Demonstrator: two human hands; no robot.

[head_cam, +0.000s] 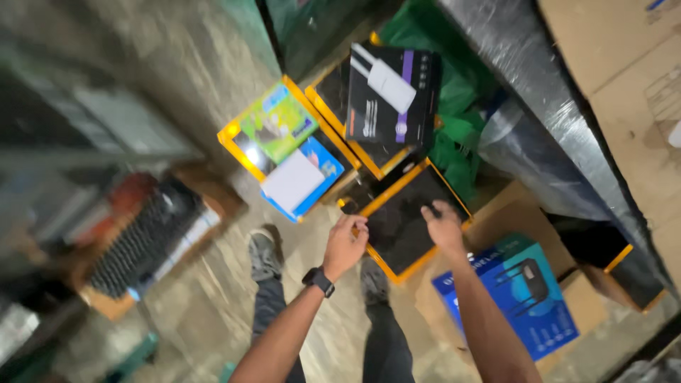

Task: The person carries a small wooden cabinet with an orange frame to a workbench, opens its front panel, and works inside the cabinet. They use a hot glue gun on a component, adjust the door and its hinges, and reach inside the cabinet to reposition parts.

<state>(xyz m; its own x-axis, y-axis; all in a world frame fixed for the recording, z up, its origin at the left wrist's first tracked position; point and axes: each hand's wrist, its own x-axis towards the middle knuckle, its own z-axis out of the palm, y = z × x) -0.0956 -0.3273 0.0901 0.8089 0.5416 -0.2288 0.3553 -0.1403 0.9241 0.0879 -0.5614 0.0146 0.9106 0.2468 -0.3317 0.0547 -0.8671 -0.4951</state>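
A flat black box with an orange rim (406,213) lies on the concrete floor in front of my feet. My left hand (345,245), with a dark watch on its wrist, grips the box's near left edge. My right hand (443,227) rests on the box's top near its right side, fingers curled over it. Just beyond it lie two more black-and-orange boxes, one carrying a green box (278,122) and a blue box with a white panel (301,181), the other a black box picturing a white device (390,96).
A blue box picturing a black router (521,298) sits on brown cardboard to the right. A long black plastic-wrapped bundle (539,92) runs along the upper right beside green bags (454,135). A cardboard tray of dark goods (145,241) stands at left. My shoes (264,255) are below.
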